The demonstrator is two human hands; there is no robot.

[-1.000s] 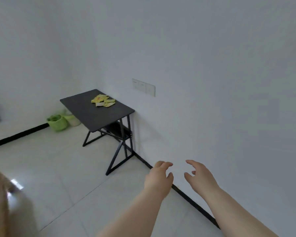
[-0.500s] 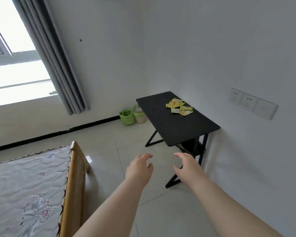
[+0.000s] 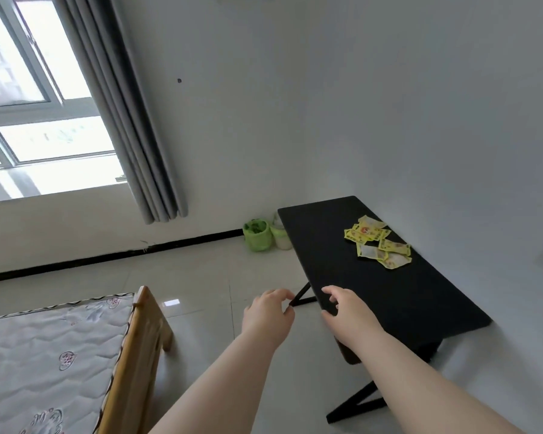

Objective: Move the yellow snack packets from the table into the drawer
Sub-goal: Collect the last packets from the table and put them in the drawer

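Bare and empty, both hands were stretched out ahead of the person with fingers loosely curled and parted, nothing held in either. The left hand point(image 3: 268, 314) hung over the floor tiles, just short of the counter's edge; the right hand point(image 3: 347, 314) hovered over the near long edge of the black counter point(image 3: 326, 245), and whether it touched the surface could not be told. Beyond the right hand, toward the wall side of the counter, the yellow snack packets point(image 3: 377, 242) lay in a loose, overlapping scatter, well out of reach. No drawer showed anywhere in view. The step in hand seemed to be the approach, so the sound course would be to close in until the pile sat beneath the hands, then sweep the packets together rather than pinch them singly, since thin sachets probably slide on a smooth top. To the left of the left hand stood a wooden bed frame point(image 3: 138, 355).
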